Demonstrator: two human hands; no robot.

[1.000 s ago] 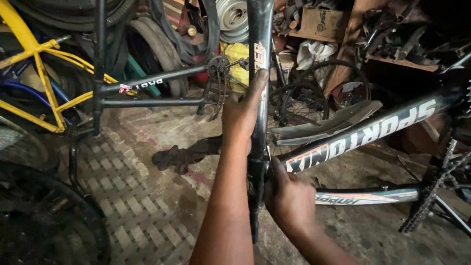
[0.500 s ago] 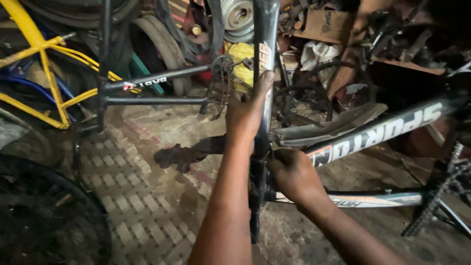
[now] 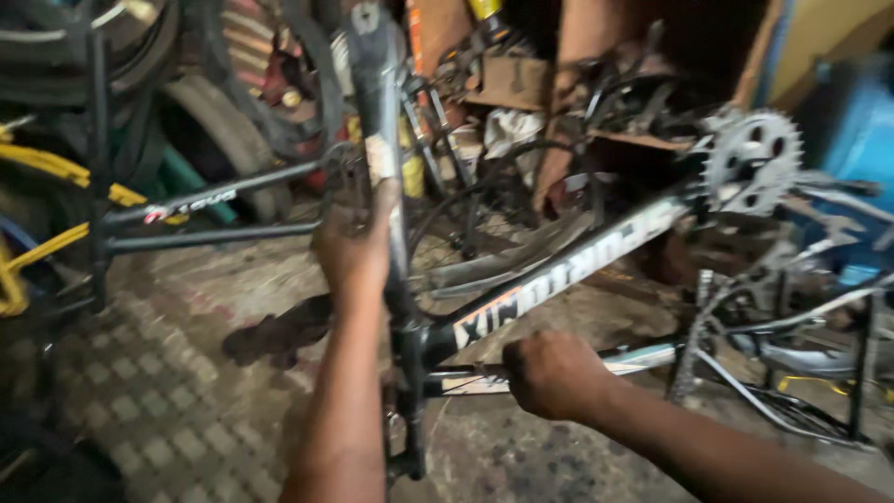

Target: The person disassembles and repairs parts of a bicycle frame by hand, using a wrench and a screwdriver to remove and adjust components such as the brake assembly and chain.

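A black bicycle frame lies upside down in front of me, its fork column standing upright. My left hand grips that upright column about halfway up. My right hand is closed around the pale lower tube of the frame, to the right of the head joint. A toothed chainring sits at the frame's far right end, with a chain hanging below it.
A second black frame and a yellow frame stand at the left by stacked tyres. Cluttered boxes and metal parts fill the back. The floor is patterned brick with a dark rag on it.
My right hand slid from the head joint out to the right along the lower tube. The view swung right, so the chainring now shows. My left hand kept its grip.
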